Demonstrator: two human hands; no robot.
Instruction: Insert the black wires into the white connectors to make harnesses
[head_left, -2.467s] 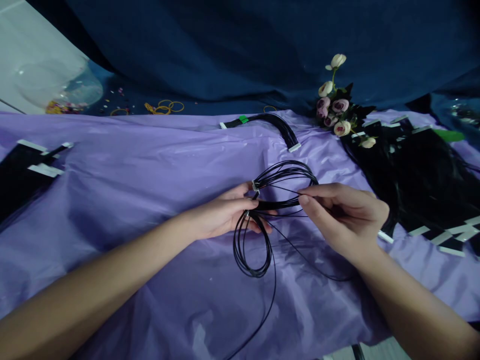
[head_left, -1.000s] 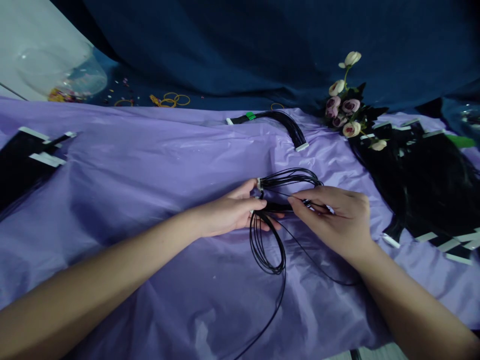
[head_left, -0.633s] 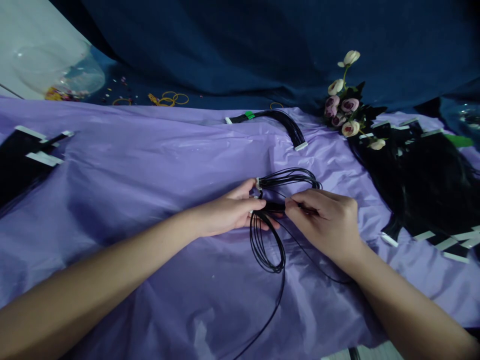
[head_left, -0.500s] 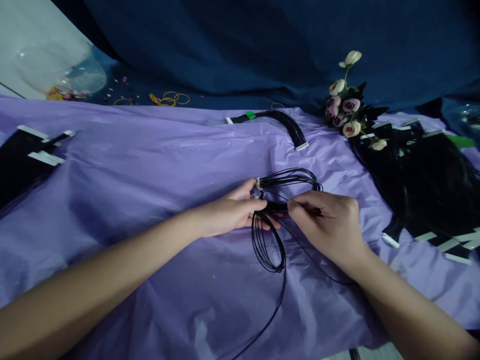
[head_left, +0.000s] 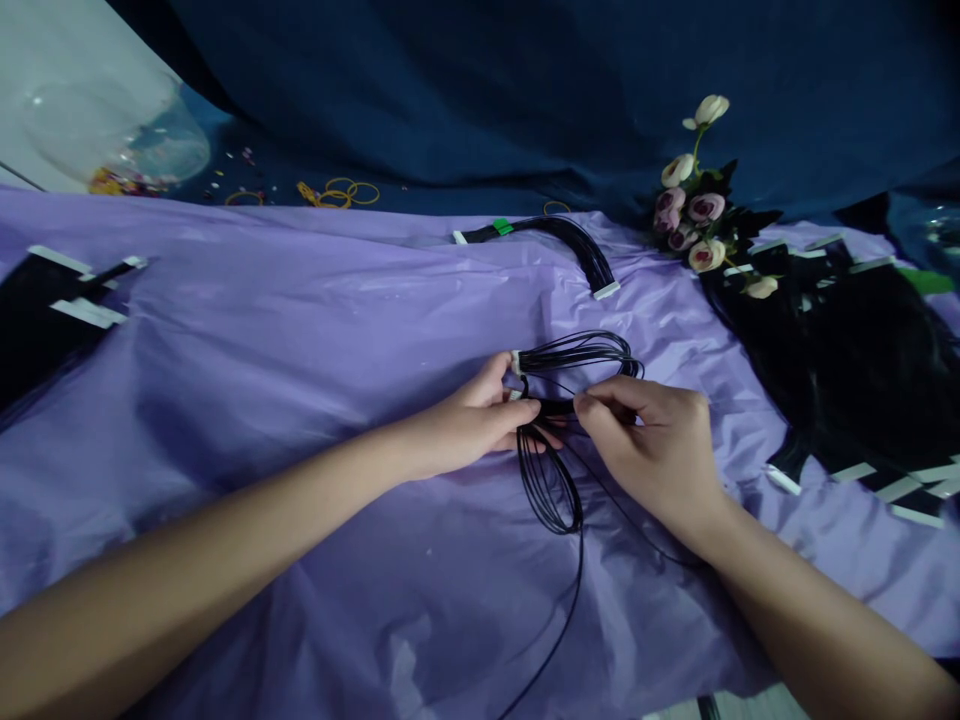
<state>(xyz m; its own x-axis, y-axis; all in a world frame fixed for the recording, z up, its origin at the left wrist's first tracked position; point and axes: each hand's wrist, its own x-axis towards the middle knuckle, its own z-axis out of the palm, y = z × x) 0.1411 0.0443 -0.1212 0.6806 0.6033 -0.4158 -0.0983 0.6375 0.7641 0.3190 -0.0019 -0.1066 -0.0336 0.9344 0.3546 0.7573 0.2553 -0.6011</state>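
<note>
Between my hands is a black wire harness [head_left: 556, 408] with looped thin wires and small white connectors. My left hand [head_left: 491, 412] pinches its left part, thumb on top and other fingers beneath. A white connector [head_left: 515, 363] shows by my left fingertips, with an upper wire loop [head_left: 581, 350] running right from it. Below hangs a lower wire loop [head_left: 551, 490], with loose strands trailing toward the front edge. My right hand [head_left: 652, 445] is closed, thumb and fingertips pinching the harness wires on the right. What lies inside the right fingers is partly hidden.
A purple sheet [head_left: 300, 330] covers the table. Behind my hands lies another harness [head_left: 562, 235] with a green tag. Piles of black cables with white ends lie at left [head_left: 45, 320] and right [head_left: 862, 370]. Artificial flowers [head_left: 701, 210], yellow rubber bands [head_left: 341, 193] and a clear container [head_left: 135, 140] stand farther back.
The lower loop and its trailing strand have swung slightly right. My left thumb has shifted a little right along the wires. Both hands keep their grip.
</note>
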